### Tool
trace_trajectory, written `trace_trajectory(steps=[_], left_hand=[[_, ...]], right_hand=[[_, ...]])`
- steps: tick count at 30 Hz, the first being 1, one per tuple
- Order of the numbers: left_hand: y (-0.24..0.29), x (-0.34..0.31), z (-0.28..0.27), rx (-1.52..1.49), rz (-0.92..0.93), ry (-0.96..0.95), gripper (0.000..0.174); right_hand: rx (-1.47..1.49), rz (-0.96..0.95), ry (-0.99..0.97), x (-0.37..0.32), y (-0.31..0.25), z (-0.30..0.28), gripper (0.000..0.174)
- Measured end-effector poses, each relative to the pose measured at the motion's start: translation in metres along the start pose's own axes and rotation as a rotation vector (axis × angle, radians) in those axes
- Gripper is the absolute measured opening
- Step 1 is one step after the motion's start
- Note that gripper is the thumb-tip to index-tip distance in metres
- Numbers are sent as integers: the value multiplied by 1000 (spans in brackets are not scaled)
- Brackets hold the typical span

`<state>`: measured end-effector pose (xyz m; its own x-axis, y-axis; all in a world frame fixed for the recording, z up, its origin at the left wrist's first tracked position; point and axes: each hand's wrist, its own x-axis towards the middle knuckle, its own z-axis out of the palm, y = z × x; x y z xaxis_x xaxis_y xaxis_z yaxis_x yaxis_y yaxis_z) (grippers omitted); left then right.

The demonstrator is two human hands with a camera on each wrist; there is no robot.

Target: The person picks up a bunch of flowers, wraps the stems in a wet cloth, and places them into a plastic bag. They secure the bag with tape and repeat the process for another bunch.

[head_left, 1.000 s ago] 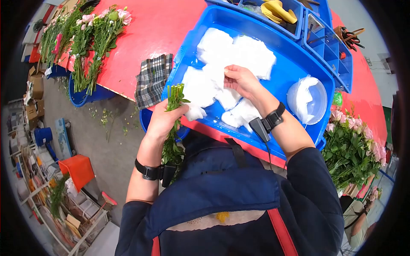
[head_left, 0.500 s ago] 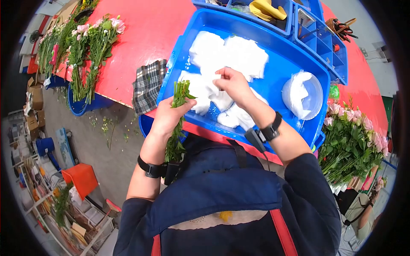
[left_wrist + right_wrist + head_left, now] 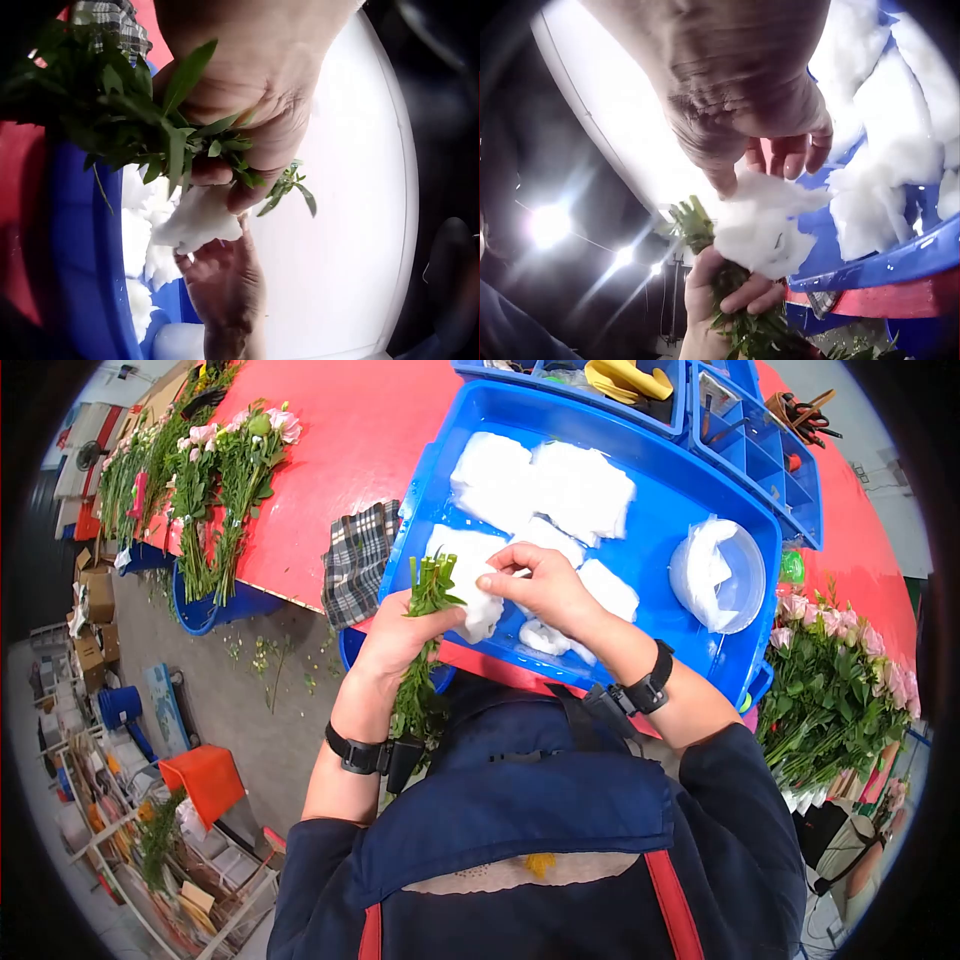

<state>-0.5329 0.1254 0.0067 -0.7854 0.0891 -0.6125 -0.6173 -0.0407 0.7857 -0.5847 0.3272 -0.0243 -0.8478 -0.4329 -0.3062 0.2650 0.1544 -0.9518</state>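
My left hand [image 3: 396,640] grips a bunch of green leafy stems [image 3: 433,582], cut ends up, over the near left edge of a blue tray [image 3: 655,510]. Against the stems, a wet white cotton wad [image 3: 759,229] touches the left fingers in the right wrist view. My right hand [image 3: 550,592] pinches this wad between thumb and fingers, just right of the cut ends. In the left wrist view the cotton wad [image 3: 199,221] spans the gap between both hands. Several more white cotton pieces [image 3: 585,485] lie in the tray.
A clear bowl [image 3: 748,585] with white cotton stands at the tray's right. Beside the tray's left edge lies a checked cloth [image 3: 358,560]. Blue divided boxes [image 3: 760,460] adjoin the far side. Pink flower bunches lie left [image 3: 240,465] and right [image 3: 835,690] on the red table.
My right hand has come down and left from over the cotton pieces to the stems, pulling in the white cotton. My left hand keeps its grip on the stems, nearly in place.
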Motion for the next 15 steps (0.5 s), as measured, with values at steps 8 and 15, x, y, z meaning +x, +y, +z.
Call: trace_trajectory(steps=[8, 15], left_hand=[[-3, 3, 6, 28, 43, 109, 17], [-5, 3, 3, 2, 24, 35, 17]], right_hand=[[383, 148, 15, 1, 20, -11, 26], [465, 173, -28, -11, 13, -6, 21]])
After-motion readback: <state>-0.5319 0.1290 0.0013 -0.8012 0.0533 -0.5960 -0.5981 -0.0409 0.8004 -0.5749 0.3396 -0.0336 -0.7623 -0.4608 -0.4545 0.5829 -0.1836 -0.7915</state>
